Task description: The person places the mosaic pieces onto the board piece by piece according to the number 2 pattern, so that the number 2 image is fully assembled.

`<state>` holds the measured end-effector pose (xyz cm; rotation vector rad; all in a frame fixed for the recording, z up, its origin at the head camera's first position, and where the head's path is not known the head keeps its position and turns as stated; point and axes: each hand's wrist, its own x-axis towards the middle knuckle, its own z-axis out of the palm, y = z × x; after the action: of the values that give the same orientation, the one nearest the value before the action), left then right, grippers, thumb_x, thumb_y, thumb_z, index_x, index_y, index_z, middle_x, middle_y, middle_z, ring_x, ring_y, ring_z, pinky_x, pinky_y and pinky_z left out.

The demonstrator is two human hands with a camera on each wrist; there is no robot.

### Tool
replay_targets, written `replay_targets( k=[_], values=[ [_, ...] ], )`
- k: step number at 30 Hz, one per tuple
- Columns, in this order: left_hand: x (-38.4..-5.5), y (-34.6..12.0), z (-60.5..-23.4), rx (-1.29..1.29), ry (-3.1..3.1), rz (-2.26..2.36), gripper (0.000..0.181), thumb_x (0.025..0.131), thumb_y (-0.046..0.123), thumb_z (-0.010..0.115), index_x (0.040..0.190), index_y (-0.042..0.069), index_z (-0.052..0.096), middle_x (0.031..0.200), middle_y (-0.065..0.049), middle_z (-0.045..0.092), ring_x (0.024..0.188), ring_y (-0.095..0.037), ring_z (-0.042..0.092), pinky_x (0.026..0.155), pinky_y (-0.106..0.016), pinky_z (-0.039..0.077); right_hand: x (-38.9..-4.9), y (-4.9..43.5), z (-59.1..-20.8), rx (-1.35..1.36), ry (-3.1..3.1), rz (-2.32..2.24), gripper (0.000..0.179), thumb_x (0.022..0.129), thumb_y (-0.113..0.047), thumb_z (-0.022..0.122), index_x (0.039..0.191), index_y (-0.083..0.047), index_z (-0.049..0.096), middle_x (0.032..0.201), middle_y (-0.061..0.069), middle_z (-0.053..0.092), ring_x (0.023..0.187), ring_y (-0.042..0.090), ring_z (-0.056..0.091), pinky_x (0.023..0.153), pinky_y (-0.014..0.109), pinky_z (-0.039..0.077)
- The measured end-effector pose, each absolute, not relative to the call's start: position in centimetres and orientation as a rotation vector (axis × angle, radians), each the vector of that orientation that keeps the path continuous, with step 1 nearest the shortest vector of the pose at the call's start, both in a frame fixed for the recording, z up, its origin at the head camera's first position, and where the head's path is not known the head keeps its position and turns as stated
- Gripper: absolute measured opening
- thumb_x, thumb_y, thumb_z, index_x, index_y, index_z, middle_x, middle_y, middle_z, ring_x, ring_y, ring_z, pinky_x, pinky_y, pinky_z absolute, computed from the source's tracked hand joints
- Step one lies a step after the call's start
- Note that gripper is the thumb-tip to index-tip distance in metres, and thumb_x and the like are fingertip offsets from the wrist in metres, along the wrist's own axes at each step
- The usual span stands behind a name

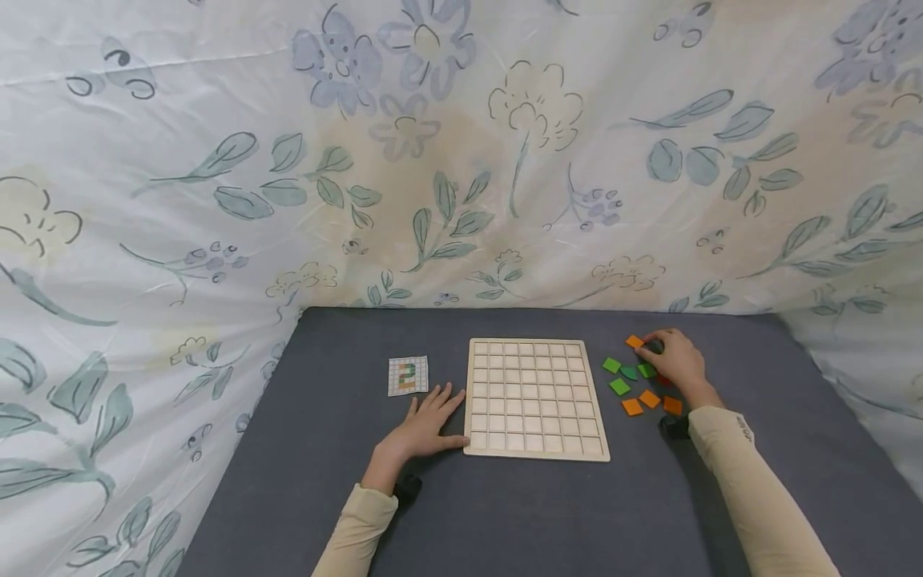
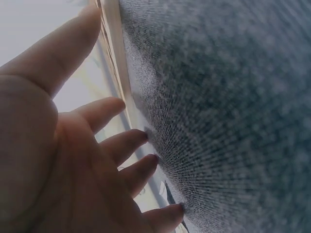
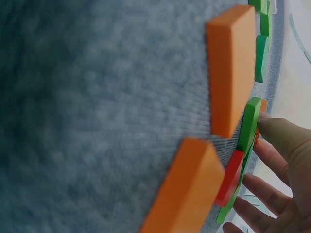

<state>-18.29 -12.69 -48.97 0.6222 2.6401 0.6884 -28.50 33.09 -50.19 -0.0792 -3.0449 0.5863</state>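
A light wooden board (image 1: 537, 457) with a grid of square recesses lies mid-table. My left hand (image 1: 427, 425) lies flat with fingers spread, its thumb and index fingertip against the board's left edge. To the right of the board, my right hand (image 1: 681, 359) pinches an orange tile (image 1: 634, 341) at the far side of a loose group of tiles. The right wrist view shows thumb and index finger at that tile, partly hidden behind a green tile (image 3: 249, 124). A red tile (image 3: 230, 178) lies beneath the fingers.
Near the right hand lie green square tiles (image 1: 619, 387), a dark green rounded tile (image 1: 629, 373) and orange tiles (image 1: 632, 407). A small pattern card (image 1: 397, 387) with coloured squares lies left of the board. Floral cloth (image 1: 461, 232) hangs behind the dark table (image 1: 534, 513).
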Motion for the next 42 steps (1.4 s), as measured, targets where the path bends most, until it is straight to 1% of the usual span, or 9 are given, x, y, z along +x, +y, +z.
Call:
replay_targets(
  k=[8,12,25,33,42],
  values=[
    [-18.4,-12.8,-49.3,0.626,2.621,0.675,0.078,0.087,0.045,0.060,0.149,0.015,0.023,0.155,-0.014,0.010,0.142,-0.035,0.002,0.107,-0.066,0.000,-28.3,32.9,-50.0,-0.082,-3.038,0.587,0.044,0.089,-0.035,0.060,0.116,0.001,0.059,0.125,0.032,0.042,0.108,0.050,0.044,0.084,0.063,0.039],
    [-18.4,-12.7,-49.3,0.619,2.619,0.688,0.077,0.087,0.045,0.061,0.148,0.016,0.025,0.155,-0.015,0.010,0.142,-0.035,0.002,0.106,-0.067,-0.001,-28.3,32.6,-49.9,-0.075,-3.029,0.598,0.044,0.089,-0.035,0.060,0.116,0.000,0.059,0.126,0.031,0.041,0.108,0.050,0.044,0.084,0.063,0.039],
    [-18.2,-12.5,-49.2,0.614,2.635,0.690,0.076,0.086,0.044,0.062,0.148,0.016,0.027,0.155,-0.015,0.012,0.142,-0.036,0.004,0.105,-0.068,0.001,-28.5,31.2,-49.6,-0.038,-3.015,0.659,0.043,0.089,-0.035,0.061,0.117,-0.003,0.060,0.130,0.030,0.041,0.114,0.050,0.041,0.089,0.064,0.035],
    [-18.1,-12.6,-49.1,0.608,2.638,0.679,0.075,0.087,0.044,0.061,0.148,0.017,0.027,0.155,-0.014,0.011,0.142,-0.035,0.003,0.105,-0.068,0.000,-28.5,29.5,-49.2,0.004,-2.981,0.667,0.039,0.089,-0.033,0.063,0.116,-0.005,0.061,0.129,0.028,0.044,0.113,0.048,0.045,0.087,0.062,0.039],
    [-18.0,-12.5,-49.1,0.609,2.621,0.667,0.075,0.088,0.044,0.060,0.149,0.017,0.025,0.155,-0.015,0.009,0.142,-0.036,0.002,0.104,-0.070,-0.001,-28.8,28.3,-49.2,0.075,-2.964,0.708,0.038,0.089,-0.033,0.062,0.116,-0.007,0.062,0.132,0.026,0.044,0.116,0.048,0.043,0.090,0.065,0.035]
  ],
)
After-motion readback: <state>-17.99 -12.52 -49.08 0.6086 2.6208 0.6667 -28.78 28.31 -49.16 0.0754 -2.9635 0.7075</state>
